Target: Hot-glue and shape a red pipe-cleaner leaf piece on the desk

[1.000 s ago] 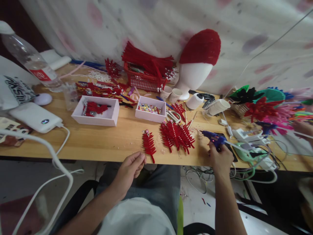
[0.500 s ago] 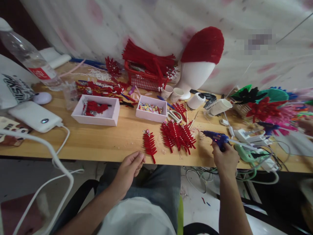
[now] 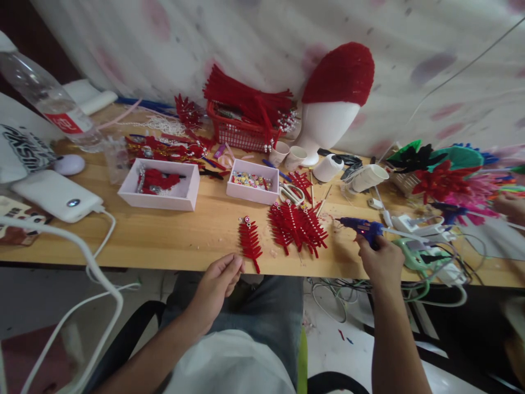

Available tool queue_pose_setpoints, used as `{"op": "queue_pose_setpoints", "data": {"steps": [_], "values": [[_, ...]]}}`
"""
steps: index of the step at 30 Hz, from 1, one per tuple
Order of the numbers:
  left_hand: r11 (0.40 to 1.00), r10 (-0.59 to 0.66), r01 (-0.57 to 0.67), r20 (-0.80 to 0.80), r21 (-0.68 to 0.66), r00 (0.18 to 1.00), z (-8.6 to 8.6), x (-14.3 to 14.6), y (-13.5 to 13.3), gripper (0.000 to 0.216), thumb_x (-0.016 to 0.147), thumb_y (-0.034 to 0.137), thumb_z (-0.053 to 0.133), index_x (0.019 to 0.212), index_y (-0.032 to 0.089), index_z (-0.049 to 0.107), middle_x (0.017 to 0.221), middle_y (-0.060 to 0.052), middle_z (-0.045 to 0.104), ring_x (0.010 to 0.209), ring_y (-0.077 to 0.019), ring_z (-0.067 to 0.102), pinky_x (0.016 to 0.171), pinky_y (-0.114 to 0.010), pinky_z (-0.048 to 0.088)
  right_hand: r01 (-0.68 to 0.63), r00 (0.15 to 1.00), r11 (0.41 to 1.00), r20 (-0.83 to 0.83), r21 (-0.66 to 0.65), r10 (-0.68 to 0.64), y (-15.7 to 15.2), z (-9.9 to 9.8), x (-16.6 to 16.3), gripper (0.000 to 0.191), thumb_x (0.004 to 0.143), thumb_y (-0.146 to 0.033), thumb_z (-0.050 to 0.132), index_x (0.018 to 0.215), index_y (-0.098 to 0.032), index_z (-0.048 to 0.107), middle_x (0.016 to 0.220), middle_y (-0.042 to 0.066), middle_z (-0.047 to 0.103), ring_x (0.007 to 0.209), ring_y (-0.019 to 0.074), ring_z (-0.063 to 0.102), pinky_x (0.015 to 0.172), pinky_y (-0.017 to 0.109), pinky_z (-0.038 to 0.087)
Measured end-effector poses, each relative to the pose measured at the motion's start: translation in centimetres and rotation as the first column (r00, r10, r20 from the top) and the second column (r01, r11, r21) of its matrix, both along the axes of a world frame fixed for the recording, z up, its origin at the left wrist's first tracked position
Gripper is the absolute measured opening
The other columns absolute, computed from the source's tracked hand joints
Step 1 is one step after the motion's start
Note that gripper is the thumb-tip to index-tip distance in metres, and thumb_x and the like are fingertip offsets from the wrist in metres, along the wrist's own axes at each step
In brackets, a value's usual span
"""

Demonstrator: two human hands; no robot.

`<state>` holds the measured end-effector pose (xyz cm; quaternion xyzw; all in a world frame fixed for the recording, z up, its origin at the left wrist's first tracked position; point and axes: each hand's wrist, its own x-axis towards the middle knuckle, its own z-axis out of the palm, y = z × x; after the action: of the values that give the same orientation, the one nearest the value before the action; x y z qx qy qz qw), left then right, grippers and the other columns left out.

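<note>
At the table's front edge my left hand [image 3: 223, 275] is closed, thumb against fingers. Whatever it pinches, if anything, is too small to make out. Just beside its fingertips lies a single red fuzzy leaf-shaped piece [image 3: 250, 241] with a round bead at its top. My right hand [image 3: 382, 260] grips the handle of a blue hot glue gun [image 3: 365, 227], whose nozzle points left and whose red light is lit. Between the hands, several similar red leaf pieces [image 3: 293, 227] with rows of white beads lie overlapping.
Behind stand a box of red pieces [image 3: 191, 191], a box of beads [image 3: 252, 192], scissors [image 3: 292, 194], paper cups [image 3: 296, 158], a red basket [image 3: 241, 135] and a red-capped mannequin head [image 3: 328, 128]. Power strips and cables [image 3: 426, 230] crowd the right, near another person's hand [image 3: 511, 207].
My right hand and the glue gun have shifted very slightly to the right. My left hand and the red leaf pieces stay put. The other person's hand at the right has come further into view.
</note>
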<state>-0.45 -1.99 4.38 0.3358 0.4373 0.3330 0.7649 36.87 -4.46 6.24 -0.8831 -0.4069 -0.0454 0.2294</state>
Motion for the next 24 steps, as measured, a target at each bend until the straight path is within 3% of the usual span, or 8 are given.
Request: {"op": "queue_pose_setpoints", "data": {"steps": [24], "values": [[1.000, -0.005, 0.005, -0.008, -0.014, 1.000, 0.13, 0.10, -0.08, 0.053, 0.072, 0.068, 0.070, 0.071, 0.017, 0.052, 0.057, 0.009, 0.030, 0.049, -0.0053, 0.017, 0.045, -0.022, 0.010, 0.003, 0.999, 0.997, -0.033, -0.076, -0.005, 1.02, 0.91, 0.84, 0.039, 0.068, -0.053, 0.054, 0.074, -0.018, 0.071, 0.049, 0.006, 0.058, 0.054, 0.0247, 0.055, 0.058, 0.035, 0.038]]}}
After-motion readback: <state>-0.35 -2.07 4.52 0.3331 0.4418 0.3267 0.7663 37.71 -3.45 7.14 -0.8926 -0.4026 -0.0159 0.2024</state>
